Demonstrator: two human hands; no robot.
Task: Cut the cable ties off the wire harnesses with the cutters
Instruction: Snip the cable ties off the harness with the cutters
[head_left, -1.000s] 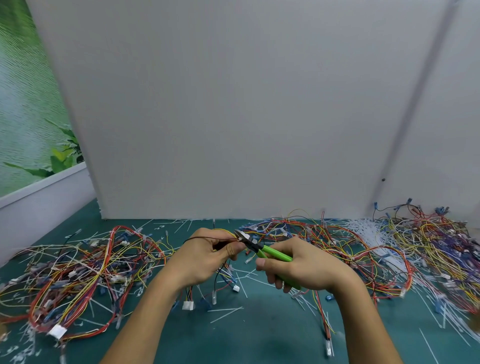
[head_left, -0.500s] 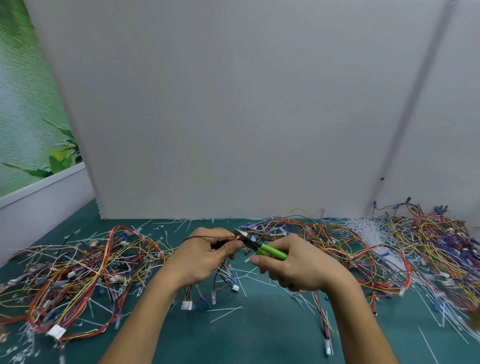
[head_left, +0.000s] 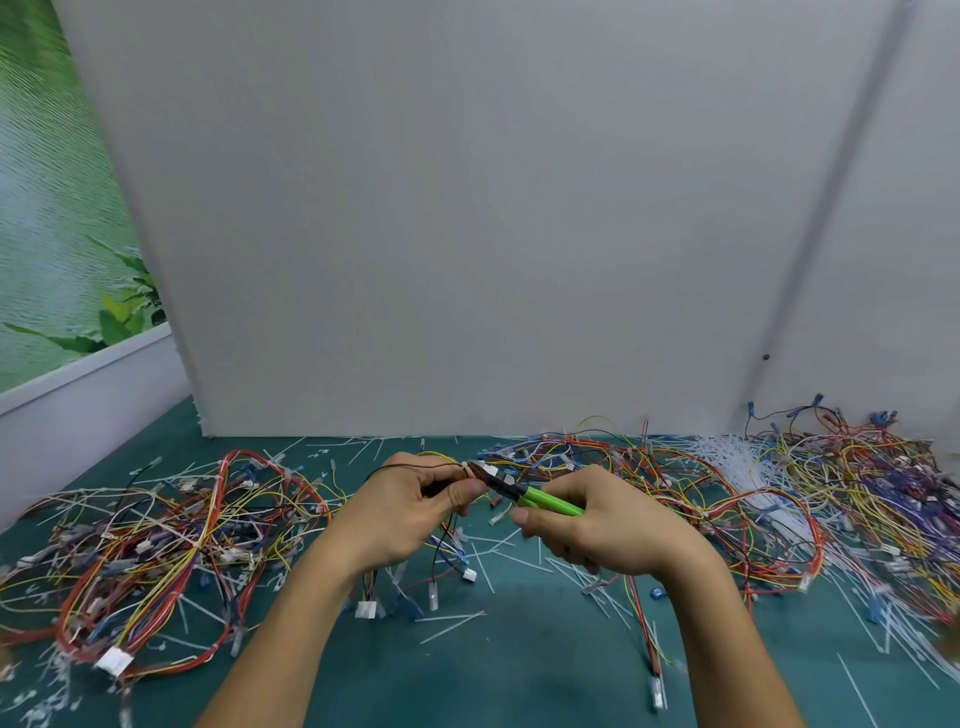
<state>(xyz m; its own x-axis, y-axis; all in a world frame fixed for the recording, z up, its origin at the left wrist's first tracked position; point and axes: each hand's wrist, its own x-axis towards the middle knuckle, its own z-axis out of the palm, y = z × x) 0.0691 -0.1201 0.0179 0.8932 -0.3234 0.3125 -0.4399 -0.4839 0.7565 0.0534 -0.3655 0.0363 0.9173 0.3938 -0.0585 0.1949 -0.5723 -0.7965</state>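
Since the earlier frames the right hand (head_left: 608, 525) has drawn slightly in toward the left hand (head_left: 410, 512) and its wrist has dropped lower over the green mat (head_left: 519, 675). The green-handled cutters (head_left: 524, 491) sit a little higher relative to the left hand, with the dark jaws now against the bundle pinched at the left thumb and forefinger. The handles appear closer together than a second ago, though the degree of jaw closure cannot be confirmed. The held wire harness (head_left: 447, 525) hangs in a slightly different drape below the left hand, its white connector (head_left: 365, 609) shifted marginally.
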